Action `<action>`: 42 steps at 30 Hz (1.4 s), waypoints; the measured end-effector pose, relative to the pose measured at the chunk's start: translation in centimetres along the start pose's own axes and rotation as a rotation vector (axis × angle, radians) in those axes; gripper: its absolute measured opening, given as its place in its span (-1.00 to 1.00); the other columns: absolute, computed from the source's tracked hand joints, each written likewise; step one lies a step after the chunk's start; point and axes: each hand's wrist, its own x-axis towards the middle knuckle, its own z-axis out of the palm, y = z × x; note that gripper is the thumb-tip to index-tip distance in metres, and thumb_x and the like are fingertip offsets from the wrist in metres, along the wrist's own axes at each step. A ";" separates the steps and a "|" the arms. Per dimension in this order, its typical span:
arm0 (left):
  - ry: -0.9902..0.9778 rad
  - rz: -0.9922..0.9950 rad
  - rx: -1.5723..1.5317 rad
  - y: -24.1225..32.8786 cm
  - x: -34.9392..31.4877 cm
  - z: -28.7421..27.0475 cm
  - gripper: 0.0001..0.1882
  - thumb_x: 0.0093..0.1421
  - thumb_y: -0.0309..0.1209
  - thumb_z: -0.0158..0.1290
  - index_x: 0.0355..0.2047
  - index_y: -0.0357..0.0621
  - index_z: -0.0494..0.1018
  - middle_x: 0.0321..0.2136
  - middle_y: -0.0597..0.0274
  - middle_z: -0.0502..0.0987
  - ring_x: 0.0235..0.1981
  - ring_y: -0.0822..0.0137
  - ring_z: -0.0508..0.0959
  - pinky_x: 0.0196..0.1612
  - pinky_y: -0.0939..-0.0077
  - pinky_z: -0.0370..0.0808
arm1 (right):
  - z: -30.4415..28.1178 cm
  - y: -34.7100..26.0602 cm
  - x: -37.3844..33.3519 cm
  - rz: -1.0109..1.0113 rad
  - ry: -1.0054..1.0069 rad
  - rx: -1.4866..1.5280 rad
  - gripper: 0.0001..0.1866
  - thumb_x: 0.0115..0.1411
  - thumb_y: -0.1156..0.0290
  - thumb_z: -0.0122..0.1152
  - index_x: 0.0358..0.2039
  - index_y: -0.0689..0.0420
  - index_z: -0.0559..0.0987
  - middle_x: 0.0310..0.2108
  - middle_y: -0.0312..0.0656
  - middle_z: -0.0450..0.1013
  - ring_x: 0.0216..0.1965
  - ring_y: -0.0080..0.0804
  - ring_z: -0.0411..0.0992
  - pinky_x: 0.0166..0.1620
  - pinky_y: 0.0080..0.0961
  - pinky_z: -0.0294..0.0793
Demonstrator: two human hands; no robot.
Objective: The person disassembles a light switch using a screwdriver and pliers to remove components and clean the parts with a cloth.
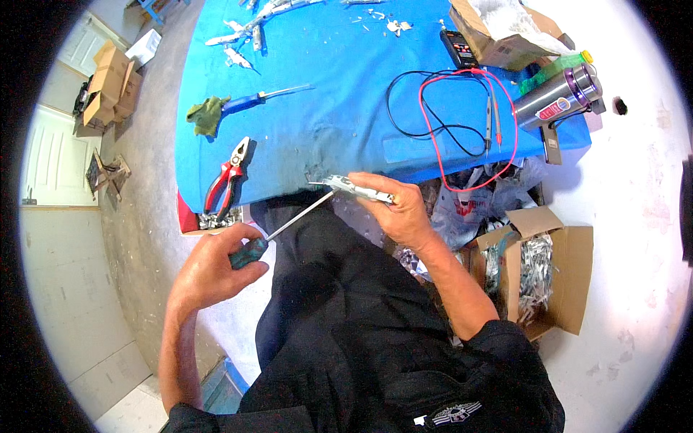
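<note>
My left hand (216, 267) is closed around the teal handle of a screwdriver (299, 217), whose metal shaft slants up and to the right. Its tip meets a small white and grey part (359, 188), but the exact contact is too small to make out. That part is gripped by my right hand (399, 211), thumb and fingers pinching it just off the near edge of the blue-covered table (317, 115). Red-handled pliers (229, 175) lie on the cloth to the left. Beyond them rests a blue-handled screwdriver (253, 101) beside a crumpled green cloth (206, 116).
Multimeter leads (421, 115) loop across the table's right side, near a black multimeter (458, 47) and a steel flask (556, 97). White pieces (253, 22) lie at the far side. Below right stands a cardboard box (570, 278) of thin metallic pieces; another box (498, 47) sits back right.
</note>
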 end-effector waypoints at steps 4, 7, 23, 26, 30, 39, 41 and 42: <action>0.066 0.100 0.075 0.3 0.2 -0.8 -0.61 0.11 -0.37 0.36 -0.05 -0.22 0.61 -0.45 0.11 0.64 -0.46 0.23 0.62 -0.32 0.27 0.56 | -0.7 -0.8 0.7 -0.058 -0.063 -0.065 -0.64 0.20 0.58 0.42 0.04 0.16 0.71 0.00 0.03 0.66 0.02 -0.16 0.67 0.08 -0.34 0.63; 0.107 0.150 0.141 1.4 -0.1 -1.2 -0.66 0.11 -0.39 0.34 -0.10 -0.24 0.64 -0.37 0.00 0.64 -0.44 0.15 0.64 -0.30 0.24 0.57 | -1.0 -1.3 1.0 -0.016 -0.095 -0.047 -0.64 0.20 0.60 0.41 0.03 0.17 0.71 0.01 -0.02 0.68 0.02 -0.21 0.67 0.09 -0.37 0.62; 0.376 0.175 0.043 1.4 -4.8 8.7 -0.54 0.22 -0.45 0.30 0.11 -0.19 0.46 -0.23 -0.18 0.67 -0.27 -0.21 0.69 -0.24 0.04 0.62 | 1.1 -2.2 0.3 0.273 0.183 0.669 -0.63 0.38 0.44 0.33 0.12 0.24 0.49 -0.05 -0.14 0.63 -0.09 -0.48 0.59 -0.03 -0.51 0.64; 0.410 0.175 0.022 1.4 -5.3 9.7 -0.56 0.21 -0.44 0.31 0.08 -0.18 0.47 -0.27 -0.15 0.66 -0.30 -0.22 0.68 -0.27 0.03 0.60 | 1.3 -2.4 -0.2 0.254 0.191 0.615 -0.62 0.38 0.45 0.32 0.15 0.21 0.48 -0.04 -0.12 0.62 -0.03 -0.45 0.57 0.05 -0.48 0.58; 0.408 0.169 0.000 1.4 -5.8 10.4 -0.56 0.21 -0.44 0.32 0.07 -0.17 0.47 -0.29 -0.13 0.65 -0.32 -0.21 0.68 -0.29 0.03 0.60 | 2.1 -3.0 -0.6 0.231 0.253 0.531 -0.66 0.39 0.41 0.33 0.11 0.21 0.53 -0.08 -0.21 0.61 -0.06 -0.53 0.55 0.03 -0.52 0.57; 0.513 0.232 -0.017 0.6 -5.5 11.8 -0.57 0.19 -0.46 0.32 0.07 -0.14 0.50 -0.35 -0.08 0.63 -0.38 -0.17 0.66 -0.33 0.04 0.58 | 3.8 -3.1 -1.3 0.211 0.282 0.540 -0.68 0.36 0.46 0.38 0.06 0.27 0.56 -0.15 -0.29 0.59 -0.15 -0.59 0.55 -0.09 -0.57 0.60; 0.500 0.215 0.001 0.6 -5.5 11.8 -0.55 0.20 -0.46 0.32 0.09 -0.14 0.50 -0.36 -0.06 0.62 -0.38 -0.15 0.65 -0.33 0.04 0.57 | 4.0 -2.8 -1.4 0.222 0.277 0.526 -0.68 0.35 0.46 0.40 0.06 0.27 0.59 -0.16 -0.31 0.60 -0.15 -0.61 0.55 -0.09 -0.61 0.58; 0.492 0.206 0.010 0.6 -5.5 11.8 -0.55 0.20 -0.46 0.32 0.10 -0.13 0.50 -0.37 -0.04 0.61 -0.38 -0.15 0.64 -0.33 0.04 0.57 | 4.0 -2.8 -1.5 0.226 0.274 0.507 -0.67 0.34 0.45 0.41 0.06 0.27 0.60 -0.15 -0.31 0.60 -0.16 -0.61 0.55 -0.10 -0.62 0.58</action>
